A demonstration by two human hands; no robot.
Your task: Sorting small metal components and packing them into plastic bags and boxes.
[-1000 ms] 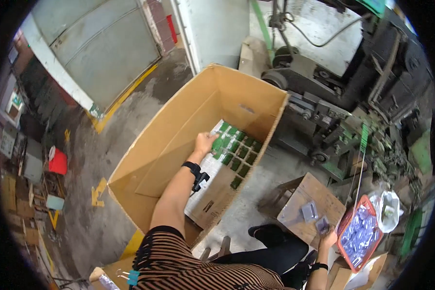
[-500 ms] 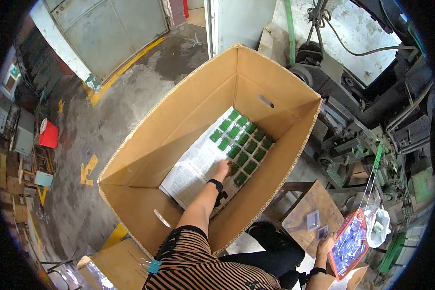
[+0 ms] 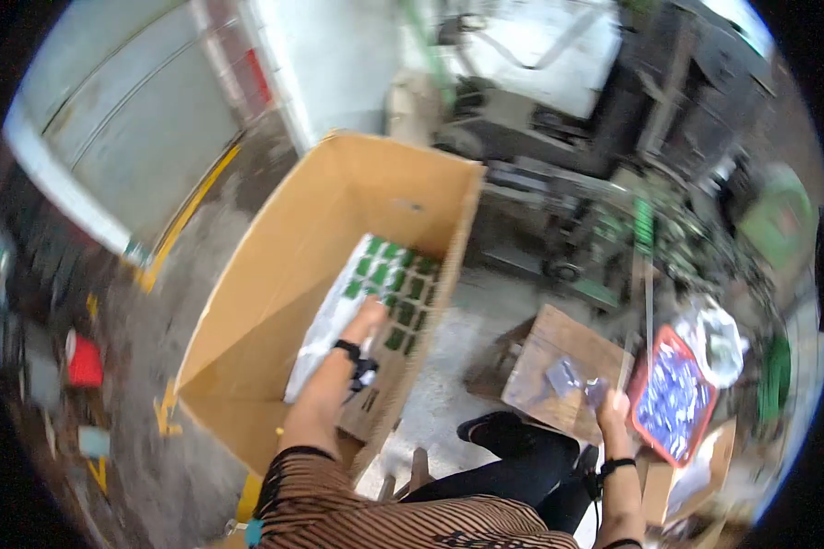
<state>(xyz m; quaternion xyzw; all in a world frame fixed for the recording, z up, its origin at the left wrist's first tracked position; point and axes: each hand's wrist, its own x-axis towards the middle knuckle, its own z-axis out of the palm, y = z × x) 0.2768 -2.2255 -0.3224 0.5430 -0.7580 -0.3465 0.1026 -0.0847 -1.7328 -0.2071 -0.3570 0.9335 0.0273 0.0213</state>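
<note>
Seen from above through a rounded, motion-blurred view, a person in a striped top works between a tall open cardboard box (image 3: 270, 284) and a low wooden counter (image 3: 542, 346) to its right.

The left hand (image 3: 370, 317) reaches down into the box, at the near end of several rows of small green pieces (image 3: 364, 266). These lie side by side toward the far end of the box, the left ones beside a strip of bare white sheet (image 3: 319, 337). Blur hides the fingertips, so I cannot tell whether that grip is clenched, released or grasping a piece.

The right hand (image 3: 614, 406) is at the counter's right edge, its grip apparently pinching a small clear case (image 3: 596, 392). A second clear case (image 3: 563, 376) lies on the counter just beside it. Right of that hand is a red basket (image 3: 677, 458) full of shiny, clear-violet pieces (image 3: 673, 403), with a white bag (image 3: 724, 359) next to it.

The step in hand seems to be setting or straightening pieces in the rows. The next move would call for lifting the left hand away without nudging neighbouring pieces, while the right keeps its case steady.
</note>
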